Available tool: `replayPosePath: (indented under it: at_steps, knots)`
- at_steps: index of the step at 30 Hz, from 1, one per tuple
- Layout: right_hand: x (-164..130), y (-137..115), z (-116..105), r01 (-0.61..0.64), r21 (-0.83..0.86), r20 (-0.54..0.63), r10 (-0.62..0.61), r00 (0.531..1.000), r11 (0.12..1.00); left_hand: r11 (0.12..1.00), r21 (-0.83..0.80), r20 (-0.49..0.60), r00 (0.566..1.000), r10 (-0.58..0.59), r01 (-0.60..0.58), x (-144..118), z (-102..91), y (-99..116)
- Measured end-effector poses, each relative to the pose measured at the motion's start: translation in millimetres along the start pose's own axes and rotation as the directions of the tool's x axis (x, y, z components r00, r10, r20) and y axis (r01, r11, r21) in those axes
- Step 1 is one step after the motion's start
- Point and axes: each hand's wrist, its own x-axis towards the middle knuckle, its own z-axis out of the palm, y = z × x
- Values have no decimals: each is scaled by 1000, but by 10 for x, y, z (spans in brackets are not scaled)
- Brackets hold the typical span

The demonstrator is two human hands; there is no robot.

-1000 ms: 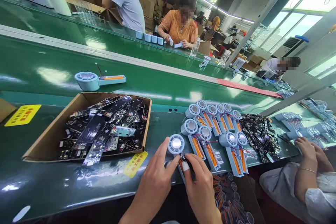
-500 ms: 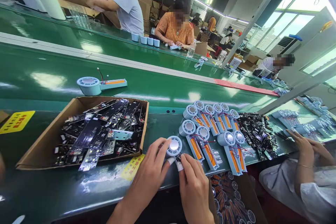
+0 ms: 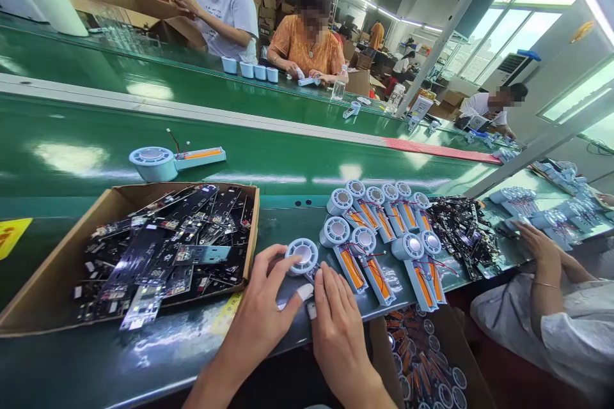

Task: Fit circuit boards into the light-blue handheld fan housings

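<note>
A light-blue handheld fan body (image 3: 302, 252) with a round slotted head and a silver centre lies on the bench in front of me. My left hand (image 3: 263, 297) reaches round it from the left, index finger on the head and thumb, with a white finger cover, by the handle. My right hand (image 3: 339, 316) covers the handle, its fingers pressed together along it; the handle is mostly hidden. To the right lie several similar fan bodies (image 3: 363, 240) with orange strips in their handles and red wires.
A cardboard box (image 3: 254, 230) of black circuit boards (image 3: 158, 249) stands at left. Behind it one fan body (image 3: 153, 163) lies on the green belt (image 3: 268, 140). More circuit boards (image 3: 463, 233) are heaped at right, beside a co-worker's hand (image 3: 537, 239). Below the bench edge are more fan parts (image 3: 417, 351).
The view has shifted slightly. My left index finger has moved onto the fan head's centre, and my right fingers now lie flatter and closer together over the handle.
</note>
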Motion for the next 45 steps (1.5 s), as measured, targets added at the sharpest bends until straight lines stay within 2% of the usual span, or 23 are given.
replayPosePath:
  at_steps: [4, 8, 12, 16, 20, 22, 24, 27, 29, 31, 34, 37, 39, 42, 45]
  knots:
    - [77, 77, -93, 32, 86, 103, -41, 994, 996, 998, 33, -11, 999, -45, 45, 43, 62, 9]
    - [87, 72, -115, 29, 130, 134, -47, 990, 991, 1000, 2, 18, 999, -29, 29, 64, 116, -4]
    - [88, -11, -42, 3, 136, 139, -22, 990, 991, 1000, -18, 11, 1000, -22, 22, 89, 106, -75]
    - [193, -161, 0, -71, 244, 168, 29, 985, 967, 1000, -13, 23, 999, -22, 22, 86, 43, -130]
    - [300, -210, -110, -166, 478, 176, 91, 980, 862, 995, -29, -56, 994, -93, 91, -11, -78, -80]
    - [282, -145, -206, -239, 582, 178, 164, 970, 777, 992, -26, -104, 987, -126, 124, -71, -127, -37]
    - [210, -33, -287, -273, 615, 152, 229, 961, 740, 993, -6, -130, 984, -121, 121, -110, -136, 4]
    - [71, 171, -338, -219, 499, -4, 255, 967, 839, 998, 63, -148, 989, -15, 24, -114, -82, 80]
    - [18, 295, -326, -171, 337, -126, 224, 966, 926, 987, 143, -149, 984, 95, -74, -89, -59, 147]
    - [20, 367, -295, -132, 216, -190, 174, 966, 967, 963, 228, -151, 972, 182, -145, -55, -103, 204]
    - [73, 289, -222, -39, 214, -186, 80, 979, 976, 918, 363, -226, 941, 252, -158, -3, -331, 208]
    - [107, 4, -72, 49, 230, -111, -24, 994, 972, 839, 539, -271, 928, 257, -75, 101, -658, 81]
    - [113, -204, 91, 53, 160, -78, -41, 996, 986, 759, 648, -180, 956, 230, -61, 232, -823, -42]
    - [115, -404, 333, 10, 56, -71, -6, 997, 998, 654, 744, 74, 990, 124, -138, 490, -903, -197]
    - [118, -443, 381, -27, 90, -30, 29, 999, 996, 659, 723, 279, 960, -8, -205, 729, -860, -298]
